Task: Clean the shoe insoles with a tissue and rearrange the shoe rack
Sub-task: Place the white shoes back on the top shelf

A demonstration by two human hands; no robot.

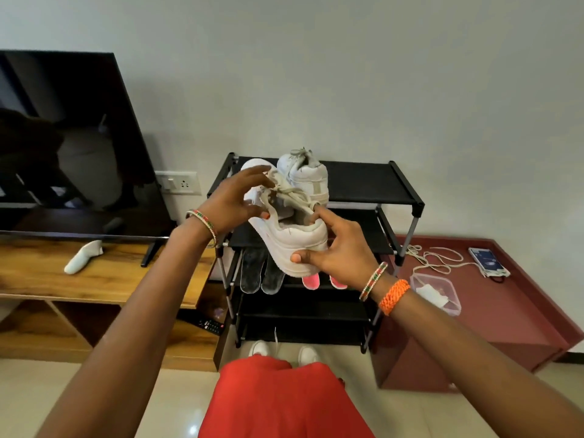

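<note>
my right hand (339,248) is nearest me, gripping the heel of a white sneaker (292,238), thumb under the sole and fingers hooked into the collar. my left hand (235,199) is curled at the tongue, pinching the lace (292,192). i hold the sneaker in the air just in front of the black shoe rack (401,192), above its middle shelves. its long axis runs from the heel at my right hand up and away to the toe at upper left, opening facing up toward me. i judge i am loosening the lace to get at the insole; the next move calls for spreading the collar and drawing the insole out without letting the heel slip. behind it the second white sneaker (305,172) stands on the top shelf, heel toward me. lower down two dark insoles (260,273) lean on a shelf. a white insole (82,257) lies on the wooden worktop (38,279) to the left.
</note>
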